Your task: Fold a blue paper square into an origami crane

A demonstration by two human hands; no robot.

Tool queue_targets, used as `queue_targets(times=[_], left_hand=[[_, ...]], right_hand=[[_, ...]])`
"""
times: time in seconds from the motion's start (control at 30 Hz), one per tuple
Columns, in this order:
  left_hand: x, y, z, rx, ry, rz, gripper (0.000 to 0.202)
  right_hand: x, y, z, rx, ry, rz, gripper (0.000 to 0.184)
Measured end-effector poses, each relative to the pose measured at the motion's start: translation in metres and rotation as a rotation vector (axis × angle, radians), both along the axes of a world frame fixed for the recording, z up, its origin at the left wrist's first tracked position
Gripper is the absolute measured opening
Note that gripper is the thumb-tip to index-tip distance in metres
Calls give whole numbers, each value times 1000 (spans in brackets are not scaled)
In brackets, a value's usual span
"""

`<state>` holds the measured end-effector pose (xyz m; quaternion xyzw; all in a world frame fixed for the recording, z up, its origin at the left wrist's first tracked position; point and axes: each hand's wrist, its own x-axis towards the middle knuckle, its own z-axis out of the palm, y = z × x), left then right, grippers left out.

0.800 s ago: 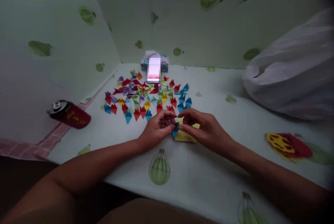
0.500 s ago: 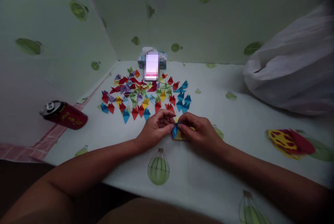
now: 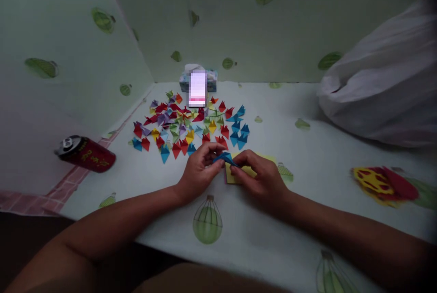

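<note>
My left hand (image 3: 200, 170) and my right hand (image 3: 261, 177) meet at the middle of the table, both pinching a small folded blue paper piece (image 3: 223, 158) held between their fingertips. Under my right hand lies a yellow paper stack (image 3: 235, 175). Just beyond the hands spreads a pile of several small folded paper pieces (image 3: 191, 122) in red, blue, yellow, green and purple.
A phone (image 3: 197, 89) leans against a tissue box (image 3: 211, 78) at the back. A red can (image 3: 85, 154) lies on its side at the left. A white plastic bag (image 3: 378, 83) sits at the right. The tablecloth (image 3: 307, 156) shows printed balloons.
The blue paper piece has turned from upright to lying flatter between the fingertips. My right hand has slid slightly down and closer to me over the yellow stack.
</note>
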<state>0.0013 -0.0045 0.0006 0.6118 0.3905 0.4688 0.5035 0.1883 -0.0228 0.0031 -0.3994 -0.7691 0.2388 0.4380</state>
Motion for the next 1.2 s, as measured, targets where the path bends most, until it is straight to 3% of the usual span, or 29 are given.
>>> queue_targets(times=[0.1,0.2,0.37,0.53,0.7,0.87,1.2], left_hand=[[-2,3,2,0,-42,-9,20],[-3,5,2,2,-44,-20,22],[-4,6,0,-8,-21,-43,22],[-5,7,2,-53,-45,-65,24],[-4,6,3,-94,-96,-71,25],[-1,2,6,-109,-105,-72,26],[3,-2,-1,-40,-177,-118,25]], right_hand=[[4,2,1,-71,67,69,11],[7,6,2,-228,132,51,12],[7,12,4,-402,102,115,10],[4,11,3,-560,240,151,20],[1,9,-2,-678,349,232,17],[0,10,-4,-708,412,290,16],[-4,6,-6,-800,649,190,22]])
